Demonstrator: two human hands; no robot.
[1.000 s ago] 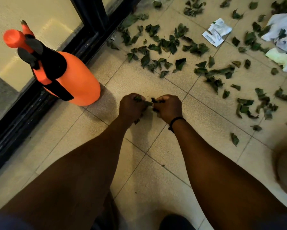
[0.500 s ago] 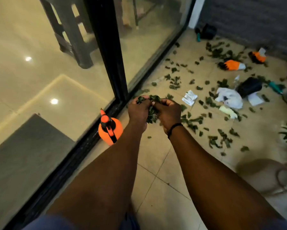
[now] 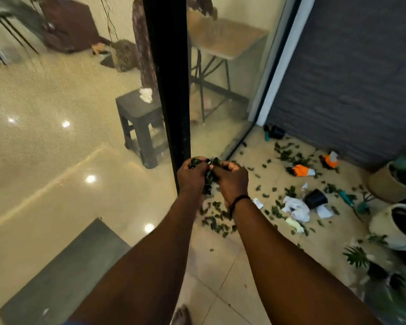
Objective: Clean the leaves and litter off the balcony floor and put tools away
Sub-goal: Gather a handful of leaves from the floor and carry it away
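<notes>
Two hands, left hand [image 3: 189,175], right hand [image 3: 233,181], gripping one leaf bunch [image 3: 208,178]

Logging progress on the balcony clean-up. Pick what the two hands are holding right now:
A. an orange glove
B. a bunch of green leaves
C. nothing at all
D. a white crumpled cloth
B: the left hand and the right hand are cupped together round a bunch of green leaves, while the white cloth and the orange glove lie on the floor.

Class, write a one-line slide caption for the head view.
Both hands, left hand and right hand, hold gathered leaves above the littered balcony floor.
</notes>
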